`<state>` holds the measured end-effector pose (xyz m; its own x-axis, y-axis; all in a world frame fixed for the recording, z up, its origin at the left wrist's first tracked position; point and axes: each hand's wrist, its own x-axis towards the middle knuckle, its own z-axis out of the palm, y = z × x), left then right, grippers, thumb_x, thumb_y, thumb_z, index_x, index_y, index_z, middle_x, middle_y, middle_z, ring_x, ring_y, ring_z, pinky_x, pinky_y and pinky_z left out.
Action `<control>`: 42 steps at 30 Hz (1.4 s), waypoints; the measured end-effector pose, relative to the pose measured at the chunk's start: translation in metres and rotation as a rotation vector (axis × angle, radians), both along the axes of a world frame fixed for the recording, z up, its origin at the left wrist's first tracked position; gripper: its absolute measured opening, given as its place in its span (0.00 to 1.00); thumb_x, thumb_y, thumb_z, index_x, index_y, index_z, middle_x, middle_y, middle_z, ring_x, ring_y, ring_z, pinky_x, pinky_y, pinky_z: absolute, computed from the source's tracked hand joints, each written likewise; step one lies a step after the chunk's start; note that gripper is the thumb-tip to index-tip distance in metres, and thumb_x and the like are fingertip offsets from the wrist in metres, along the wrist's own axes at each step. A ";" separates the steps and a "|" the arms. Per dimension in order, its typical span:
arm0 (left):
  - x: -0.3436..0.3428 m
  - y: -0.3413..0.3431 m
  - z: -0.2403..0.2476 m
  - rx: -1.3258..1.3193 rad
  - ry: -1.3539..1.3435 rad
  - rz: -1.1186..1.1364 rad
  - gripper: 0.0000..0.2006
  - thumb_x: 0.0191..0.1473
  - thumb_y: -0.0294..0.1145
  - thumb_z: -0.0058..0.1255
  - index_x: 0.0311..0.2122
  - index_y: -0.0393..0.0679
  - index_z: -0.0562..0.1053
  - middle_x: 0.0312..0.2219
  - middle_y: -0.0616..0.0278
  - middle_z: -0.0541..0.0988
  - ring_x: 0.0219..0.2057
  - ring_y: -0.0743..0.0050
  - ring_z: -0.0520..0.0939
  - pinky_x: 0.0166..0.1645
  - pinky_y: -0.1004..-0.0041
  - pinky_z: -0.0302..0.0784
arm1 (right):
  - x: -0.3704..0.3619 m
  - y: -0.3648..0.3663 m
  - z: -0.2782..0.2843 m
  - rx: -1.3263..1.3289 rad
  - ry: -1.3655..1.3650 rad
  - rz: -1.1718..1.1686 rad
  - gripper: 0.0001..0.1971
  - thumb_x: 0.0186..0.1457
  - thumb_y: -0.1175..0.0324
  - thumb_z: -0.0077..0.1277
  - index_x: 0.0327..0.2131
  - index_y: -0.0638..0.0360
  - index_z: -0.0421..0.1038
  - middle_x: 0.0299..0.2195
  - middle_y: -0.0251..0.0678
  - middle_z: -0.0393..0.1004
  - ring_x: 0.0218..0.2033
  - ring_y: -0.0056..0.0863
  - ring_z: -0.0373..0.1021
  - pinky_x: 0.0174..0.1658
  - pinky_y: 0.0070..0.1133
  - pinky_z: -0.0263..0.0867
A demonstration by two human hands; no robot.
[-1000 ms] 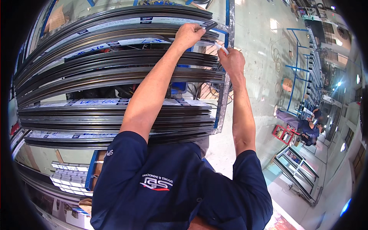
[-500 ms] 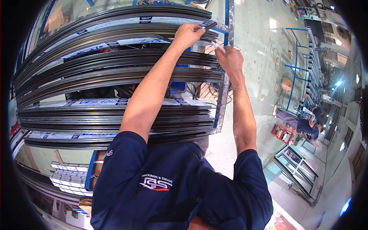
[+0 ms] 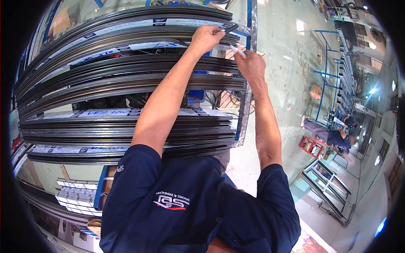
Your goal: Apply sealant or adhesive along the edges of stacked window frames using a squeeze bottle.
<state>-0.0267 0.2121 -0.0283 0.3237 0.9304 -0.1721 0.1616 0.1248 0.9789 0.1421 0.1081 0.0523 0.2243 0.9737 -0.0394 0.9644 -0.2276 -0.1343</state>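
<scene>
My left hand [image 3: 206, 39] is closed on the end of a dark strip [image 3: 231, 28], and a short piece sticks out past its fingertips. Just right of and below it, my right hand [image 3: 252, 66] grips a small white tube [image 3: 239, 52] with a narrow tip and an orange mark. The tip points up and left, toward the profile ends below my left hand; I cannot tell whether it touches them. Under both forearms lie long black profiles [image 3: 139, 88] in several stacks, some with white printed film [image 3: 114, 112] bearing blue handwriting.
A metal rack frame [image 3: 244, 109] bounds the profile ends on the right. Beyond it lie the pale floor [image 3: 287, 63], a blue rack [image 3: 325, 76], a red tool crate [image 3: 311, 146] and black window frames [image 3: 327, 185]. Another person [image 3: 339, 139] works far right. White wrapped bars [image 3: 78, 196] are stacked lower left.
My right hand has shifted slightly left with the white tube, bringing its tip nearer the profile ends. My left hand has hardly moved. The far person has bent lower.
</scene>
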 end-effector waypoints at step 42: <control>-0.004 -0.004 0.003 0.049 0.027 -0.025 0.14 0.50 0.42 0.64 0.39 0.47 0.86 0.29 0.56 0.87 0.32 0.62 0.87 0.43 0.65 0.80 | 0.006 0.017 0.017 0.198 0.106 0.002 0.16 0.54 0.56 0.60 0.34 0.61 0.81 0.21 0.47 0.79 0.26 0.49 0.78 0.32 0.38 0.72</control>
<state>-0.0305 0.2079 -0.0252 0.3424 0.9297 -0.1356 0.1908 0.0725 0.9789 0.1483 0.1249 0.0688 0.2268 0.9653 0.1297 0.9430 -0.1843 -0.2771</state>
